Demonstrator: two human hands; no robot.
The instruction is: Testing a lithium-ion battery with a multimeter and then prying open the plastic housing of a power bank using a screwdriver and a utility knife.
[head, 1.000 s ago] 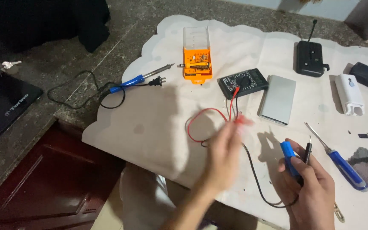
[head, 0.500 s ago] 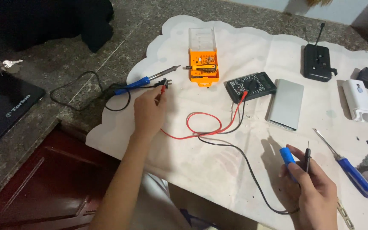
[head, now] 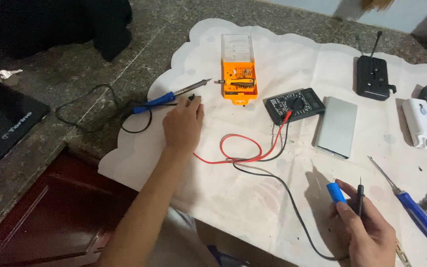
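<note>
left hand (head: 183,124): fingers touching soldering iron (head: 170,97) by desk (head: 75,69) left edge, grip unclear
right hand (head: 366,230): clasps black probe (head: 360,198) and blue cell (head: 336,192), near front edge

Two bare forearms, no sleeves, left hand (head: 181,123), right hand (head: 366,232), no rings or gloves

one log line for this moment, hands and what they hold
left hand: at soldering iron plug | right hand: holds blue cell + black probe | meter: on sheet, leads attached
</note>
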